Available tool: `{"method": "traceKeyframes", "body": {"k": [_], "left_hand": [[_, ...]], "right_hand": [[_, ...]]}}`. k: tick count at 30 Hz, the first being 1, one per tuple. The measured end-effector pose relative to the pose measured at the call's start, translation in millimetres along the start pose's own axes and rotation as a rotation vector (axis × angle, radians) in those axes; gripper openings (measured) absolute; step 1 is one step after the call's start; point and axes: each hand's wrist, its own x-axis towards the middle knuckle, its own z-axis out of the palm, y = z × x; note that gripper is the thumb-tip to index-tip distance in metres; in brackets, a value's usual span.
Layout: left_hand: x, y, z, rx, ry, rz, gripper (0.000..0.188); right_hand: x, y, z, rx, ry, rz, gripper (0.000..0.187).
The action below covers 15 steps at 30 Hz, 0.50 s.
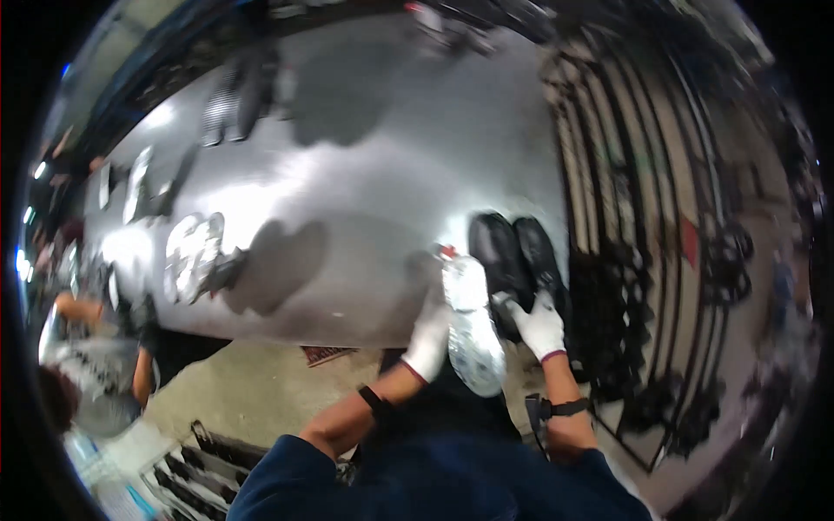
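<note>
My left hand [429, 339], in a white glove, is closed on the side of a shiny silver shoe-shaped piece [473, 334]. That piece stands on a slant at the table's near edge, a small red bit at its far end; most of the fingers are hidden behind it. A pair of black shoes [508, 252] lies side by side just right of it, toes pointing away. My right hand [540, 326], also gloved in white, grips the near ends of the black shoes, thumb to the left.
The grey metal table [391, 200] carries a silver shoe-shaped pair [194, 258] at left and dark soles [230, 108] farther back. To the right is a long rack [638, 217] of rails with black shoes. Another person [95, 373] works at the left, above a low rack [195, 464].
</note>
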Motion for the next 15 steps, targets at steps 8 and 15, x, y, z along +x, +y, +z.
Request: {"method": "traceKeyframes", "body": {"k": [8, 15], "left_hand": [[62.7, -9.6, 18.9, -0.639, -0.054, -0.244, 0.046], [151.9, 210.9, -172.4, -0.871, 0.255, 0.525, 0.073]], "right_hand": [[132.2, 66.3, 44.1, -0.47, 0.28, -0.476, 0.031], [129.1, 50.1, 40.6, -0.34, 0.308, -0.412, 0.037]]}}
